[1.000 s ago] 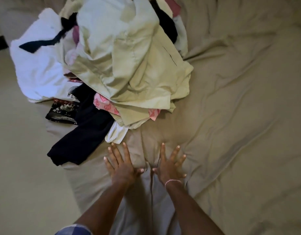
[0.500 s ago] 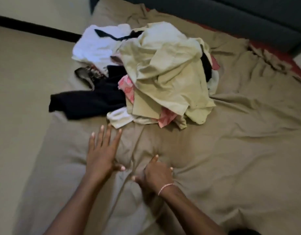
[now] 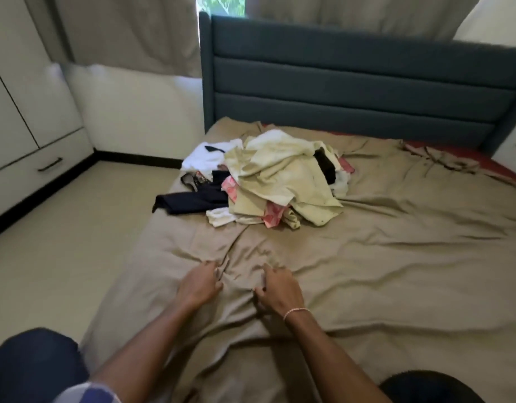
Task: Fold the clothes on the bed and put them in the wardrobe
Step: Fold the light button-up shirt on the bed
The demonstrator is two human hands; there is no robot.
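A wrinkled tan sheet (image 3: pixel 396 257) is covering the bed. Far beyond the fingers a blue-grey headboard (image 3: pixel 352 82) is standing; the white wardrobe (image 3: pixel 32 112) is standing well to their left. The unfolded pile of clothes (image 3: pixel 280 181) is lying ahead of the fingertips, only creased sheet between. The left hand (image 3: pixel 198 286) and right hand (image 3: pixel 280 289) are curling their fingers, pinching up folds of sheet. A bracelet (image 3: pixel 296 311) is circling the right wrist.

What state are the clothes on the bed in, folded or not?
Not folded. The clothes lie in one crumpled heap on the bedsheet, garments overlapping. The left hand and right hand grip the bedsheet, not the clothes.
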